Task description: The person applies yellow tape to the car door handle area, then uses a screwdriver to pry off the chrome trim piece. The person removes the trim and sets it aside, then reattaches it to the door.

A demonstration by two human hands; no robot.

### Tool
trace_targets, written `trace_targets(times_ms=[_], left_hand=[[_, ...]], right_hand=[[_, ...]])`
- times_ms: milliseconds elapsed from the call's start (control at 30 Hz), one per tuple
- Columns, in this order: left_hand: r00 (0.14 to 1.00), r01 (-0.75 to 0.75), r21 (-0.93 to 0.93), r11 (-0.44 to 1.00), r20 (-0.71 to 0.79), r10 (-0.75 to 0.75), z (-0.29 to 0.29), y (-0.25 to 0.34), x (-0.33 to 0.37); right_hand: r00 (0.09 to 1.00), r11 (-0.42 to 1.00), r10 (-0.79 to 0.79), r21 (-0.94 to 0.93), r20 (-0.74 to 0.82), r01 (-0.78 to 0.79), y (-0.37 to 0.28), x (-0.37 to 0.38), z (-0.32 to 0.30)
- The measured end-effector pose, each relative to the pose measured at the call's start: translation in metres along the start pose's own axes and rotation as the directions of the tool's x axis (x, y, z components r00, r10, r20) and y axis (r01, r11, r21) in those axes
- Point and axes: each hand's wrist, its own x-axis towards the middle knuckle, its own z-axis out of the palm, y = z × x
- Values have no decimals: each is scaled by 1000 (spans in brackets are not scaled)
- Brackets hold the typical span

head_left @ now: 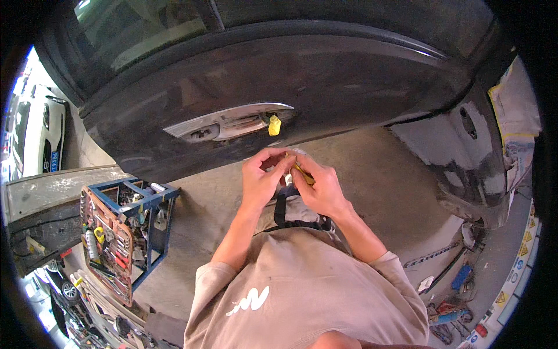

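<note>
My left hand [260, 175]: bent, its fingertips meeting those of my right; I cannot tell whether they pinch anything
My right hand [323, 187]: closed on a yellow strip [305, 177]
Yellow strip: between my 2 hands, in front of the dark car door [349, 75]
Door handle [239, 127]: silver, with 1 yellow wrap [275, 125] at its right end
Tool cart [149, 199]: blue-framed, loaded, to my left

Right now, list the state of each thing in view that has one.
Left hand: fingers bent.
Right hand: fingers curled on yellow piece.
Yellow piece: held, partly hidden.
Door handle: mounted on dark door.
Yellow wad: at the handle's right end.
Tool cart: loaded with tools.
Right-side panel: patched grey.
</note>
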Motion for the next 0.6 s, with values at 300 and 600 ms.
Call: trace_targets(times_ms=[300, 600], left_hand=[[992, 106, -50, 993, 69, -103, -18, -1, 8], [996, -89, 105, 990, 22, 87, -19, 1, 5]], right_hand=[[1000, 996, 7, -87, 6, -6, -7, -4, 7], [989, 967, 149, -208, 6, -145, -28, 3, 3]])
